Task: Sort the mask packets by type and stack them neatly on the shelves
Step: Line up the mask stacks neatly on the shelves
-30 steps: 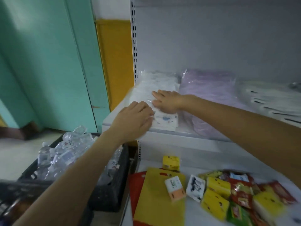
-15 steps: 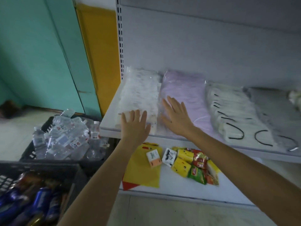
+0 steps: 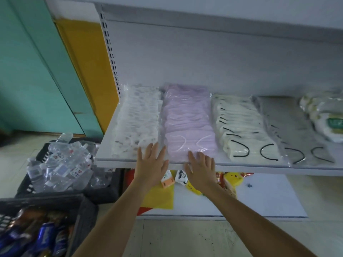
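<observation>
On the white metal shelf [image 3: 241, 168] across mid-frame lie rows of clear-wrapped mask packets: white patterned packets [image 3: 137, 123], lilac packets [image 3: 189, 123], cream packets with black loops [image 3: 241, 130], and grey packets [image 3: 297, 130]. At the front edge, the left hand [image 3: 151, 167] and right hand [image 3: 201, 171] lie flat, fingers spread, holding nothing.

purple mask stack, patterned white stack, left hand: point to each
purple mask stack [image 3: 189, 125]: head view, middle of its top surface.
patterned white stack [image 3: 138, 121]: head view, middle of its top surface.
left hand [image 3: 151, 168]: head view, back of the hand.
</observation>
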The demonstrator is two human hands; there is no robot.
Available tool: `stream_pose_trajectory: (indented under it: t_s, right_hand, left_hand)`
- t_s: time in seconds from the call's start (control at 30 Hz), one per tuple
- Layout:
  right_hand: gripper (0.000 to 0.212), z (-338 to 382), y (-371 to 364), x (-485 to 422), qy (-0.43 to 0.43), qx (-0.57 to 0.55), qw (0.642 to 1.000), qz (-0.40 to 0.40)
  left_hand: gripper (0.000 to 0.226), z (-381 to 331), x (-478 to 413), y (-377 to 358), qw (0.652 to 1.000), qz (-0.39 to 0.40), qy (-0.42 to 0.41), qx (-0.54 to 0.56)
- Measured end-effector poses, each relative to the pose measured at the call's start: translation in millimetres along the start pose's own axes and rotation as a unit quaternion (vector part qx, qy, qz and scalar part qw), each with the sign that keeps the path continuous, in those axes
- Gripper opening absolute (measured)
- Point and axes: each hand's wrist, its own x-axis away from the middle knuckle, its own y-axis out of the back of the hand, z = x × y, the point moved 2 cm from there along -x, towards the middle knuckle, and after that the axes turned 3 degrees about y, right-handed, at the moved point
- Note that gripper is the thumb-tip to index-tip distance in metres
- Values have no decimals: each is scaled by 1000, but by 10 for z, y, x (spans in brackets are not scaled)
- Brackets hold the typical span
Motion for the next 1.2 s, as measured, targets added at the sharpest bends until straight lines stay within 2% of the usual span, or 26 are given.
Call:
stream_pose_trajectory:
  t_s: [0.1, 0.27, 0.37, 0.43, 0.57, 0.63, 0.8, 0.93, 1.2]
  right_hand:
    - [54, -100, 123, -4, 19, -13, 999, -29]
    - [55, -467, 335, -167, 50, -40, 997, -45]
    - [62, -699, 442, -365, 105, 27, 994, -22]
    - [65, -814, 515, -548, 131, 68, 989, -3]
    - [64, -883, 577, -939, 124, 79, 988, 41]
    - [63, -849, 530, -1046, 114, 76, 989, 48]
    - [62, -835, 507, -1081, 108, 76, 991, 25]
    - [63, -728, 801, -1428, 123, 44, 991, 10]
    - [58, -528, 1167, -2457, 139, 79, 987, -32]
  left_hand:
    - [52, -164, -33, -12, 1000, -10, -15, 17]
    - [48, -542, -180, -42, 994, -15, -91, 49]
    - [54, -703, -374, -15, 994, -29, -66, 83]
    - [60, -766, -525, 9, 996, -12, -32, 77]
    - [72, -836, -728, -38, 997, -2, 21, 77]
    - [58, -851, -792, -148, 994, 6, 35, 103]
    - [50, -861, -802, -218, 993, -57, 16, 102]
    - [47, -806, -853, -326, 993, -70, -8, 92]
    - [61, -765, -919, -435, 979, -171, -34, 102]
